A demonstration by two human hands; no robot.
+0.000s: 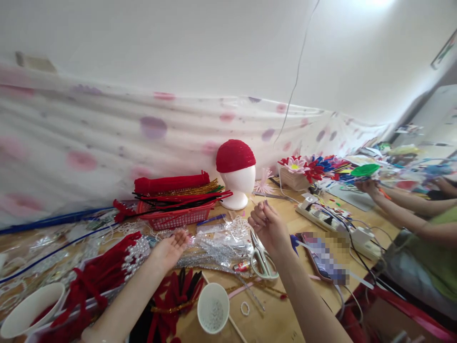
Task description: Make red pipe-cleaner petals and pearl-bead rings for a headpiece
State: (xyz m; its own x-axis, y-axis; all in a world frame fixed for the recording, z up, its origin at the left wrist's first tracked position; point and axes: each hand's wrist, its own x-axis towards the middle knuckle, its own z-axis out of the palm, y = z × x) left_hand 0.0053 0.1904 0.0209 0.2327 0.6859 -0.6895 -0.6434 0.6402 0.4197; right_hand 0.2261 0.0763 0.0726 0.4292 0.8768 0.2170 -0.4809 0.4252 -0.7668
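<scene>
My left hand is turned palm up over the clear plastic bags, its fingers loosely bent and apart, and I make out nothing held in it. In a closed pinch, my right hand is raised above a pair of scissors; whatever lies between its fingertips is too small to name. Below and between the hands stands a white cup with small clear beads inside. Beside it lies a small ring of white beads. Silvery tinsel stems stretch across the table between my hands.
A foam head with a red cap stands behind a red basket of pipe cleaners. Red fuzzy stems and a white bowl are at left. A phone, power strip and co-worker's hands are at right.
</scene>
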